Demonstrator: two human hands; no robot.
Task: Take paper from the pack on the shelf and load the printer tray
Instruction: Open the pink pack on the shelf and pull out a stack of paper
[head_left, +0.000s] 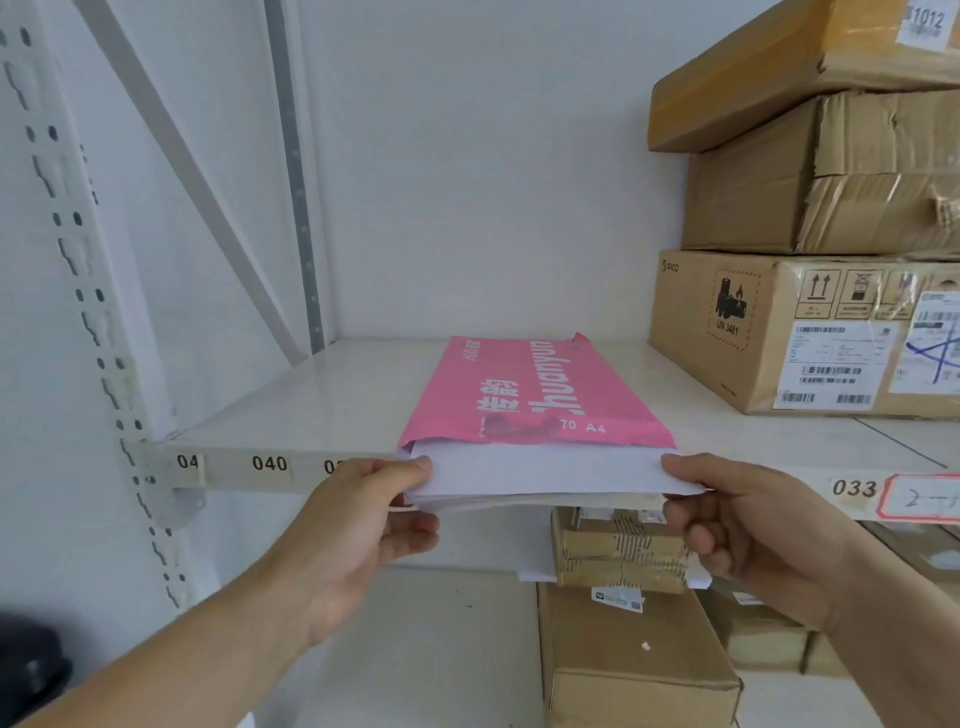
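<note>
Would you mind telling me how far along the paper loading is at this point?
Done: the pink pack on the shelf is already open at its near end. In hand: the left hand and right hand each pinch a side of a white paper stack that sticks out past the shelf edge. Left: draw it free and load the printer tray, which is out of view.

My two arms are bare from forearm to fingertip, with no sleeves in sight. My left hand (358, 540) and right hand (748, 540) wear no gloves, rings, watch or bracelets. My fingers (410, 467) have short, plain, unpainted nails.
</note>
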